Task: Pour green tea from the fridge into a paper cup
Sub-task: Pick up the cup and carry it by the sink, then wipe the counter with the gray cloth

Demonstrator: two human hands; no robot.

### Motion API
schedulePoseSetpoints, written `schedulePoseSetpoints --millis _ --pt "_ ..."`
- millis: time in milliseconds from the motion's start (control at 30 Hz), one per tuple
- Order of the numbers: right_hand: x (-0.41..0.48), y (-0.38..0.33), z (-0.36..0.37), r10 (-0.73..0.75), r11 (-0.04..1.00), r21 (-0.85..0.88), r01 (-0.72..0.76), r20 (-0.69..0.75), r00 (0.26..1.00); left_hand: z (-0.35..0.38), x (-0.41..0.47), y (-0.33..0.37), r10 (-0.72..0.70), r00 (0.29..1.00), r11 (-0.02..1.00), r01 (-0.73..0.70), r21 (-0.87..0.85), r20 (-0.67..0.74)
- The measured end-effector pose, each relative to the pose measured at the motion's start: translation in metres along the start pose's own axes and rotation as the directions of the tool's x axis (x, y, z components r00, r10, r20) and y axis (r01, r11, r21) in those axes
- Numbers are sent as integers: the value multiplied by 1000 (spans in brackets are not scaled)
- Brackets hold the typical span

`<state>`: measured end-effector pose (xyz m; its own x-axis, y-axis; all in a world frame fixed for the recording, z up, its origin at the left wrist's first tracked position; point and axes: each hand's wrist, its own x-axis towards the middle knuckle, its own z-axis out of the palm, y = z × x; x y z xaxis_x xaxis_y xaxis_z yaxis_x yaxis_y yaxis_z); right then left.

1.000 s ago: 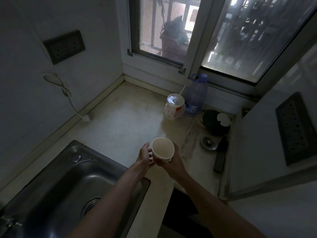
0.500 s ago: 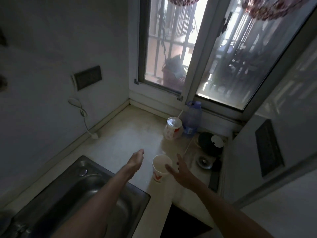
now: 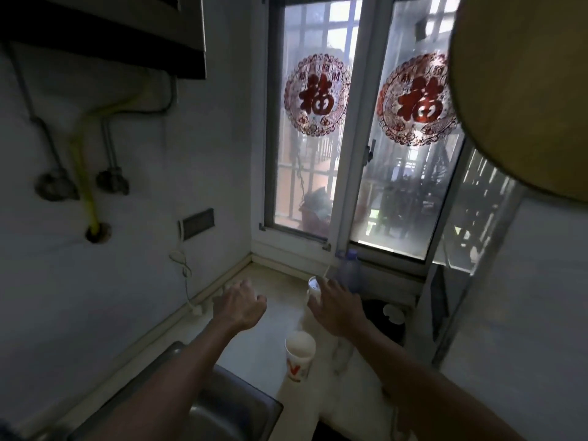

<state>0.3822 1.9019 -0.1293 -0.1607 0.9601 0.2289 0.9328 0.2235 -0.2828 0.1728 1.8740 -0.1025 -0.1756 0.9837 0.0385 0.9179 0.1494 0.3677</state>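
Cup (image 3: pixel 299 354) stands alone near counter (image 3: pixel 254 351) edge; left hand (image 3: pixel 242 303) loosely curled, right hand (image 3: pixel 338 308) spread, both empty.

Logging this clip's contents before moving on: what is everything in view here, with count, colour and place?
paper cup: 1, white with red mark, upright on counter beside sink
sink: 1, steel, lower left
plastic bottle: 1, bluish, by window sill
lidded tub: 1, white, behind right hand
window stickers: 2, red, on glass
wall socket: 1, dark, left wall
left hand: empty, above counter
right hand: empty, fingers spread
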Motion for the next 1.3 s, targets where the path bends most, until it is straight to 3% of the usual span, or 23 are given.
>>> schedulePoseSetpoints --millis 200,600,867,1300 --pt "-35 -21 -37 -61 998 -12 61 17 998 -40 -60 2 5 997 996 2 90 -78" --pt "-101 -94 -87 -200 980 -10 201 64 978 -93 -151 -34 -98 989 993 106 60 -113" --pt "-130 -159 -82 -303 953 54 298 159 940 -124 -206 -96 -148 973 972 177 156 -180" --pt "-217 -304 -70 -431 902 107 418 198 880 -173 -328 -204 -254 930 923 315 220 -264"
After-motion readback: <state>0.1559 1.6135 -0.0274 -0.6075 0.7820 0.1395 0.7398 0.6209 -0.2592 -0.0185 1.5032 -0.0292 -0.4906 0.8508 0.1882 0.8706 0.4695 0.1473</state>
